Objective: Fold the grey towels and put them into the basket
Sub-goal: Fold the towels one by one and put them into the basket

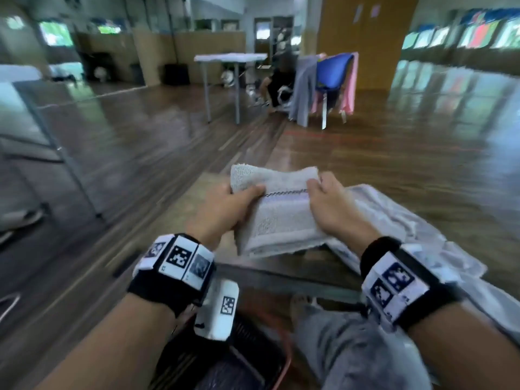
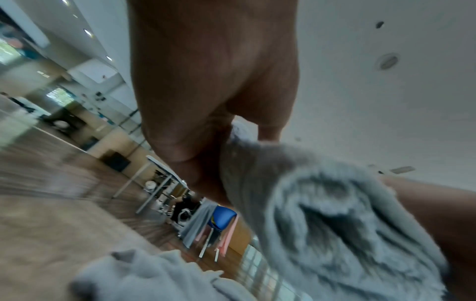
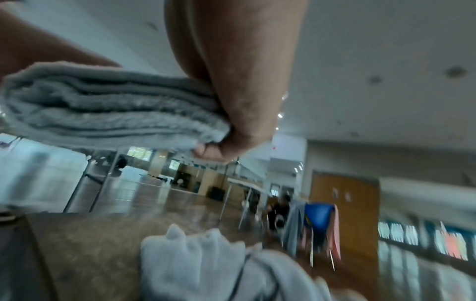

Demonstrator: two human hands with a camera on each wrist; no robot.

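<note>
A folded grey towel (image 1: 278, 218) is held up in front of me, above the table. My left hand (image 1: 228, 209) grips its left side, thumb on top. At the towel's right side my right hand (image 1: 334, 204) grips the far corner. The left wrist view shows the towel's layered edge (image 2: 335, 213) beside my left hand (image 2: 201, 142). Seen from the right wrist, the stacked folds (image 3: 108, 108) sit clamped under my right hand (image 3: 231, 122). More unfolded grey towels (image 1: 408, 220) lie to the right on the table. The dark basket (image 1: 225, 358) with a red rim sits low, beneath my left wrist.
A brown table (image 1: 197, 198) carries the towel pile. Across the wooden floor stand a white folding table (image 1: 230, 59), a blue chair (image 1: 334, 71) draped with grey and pink cloths, and a seated person (image 1: 278, 83). A metal stand (image 1: 56, 147) is at left.
</note>
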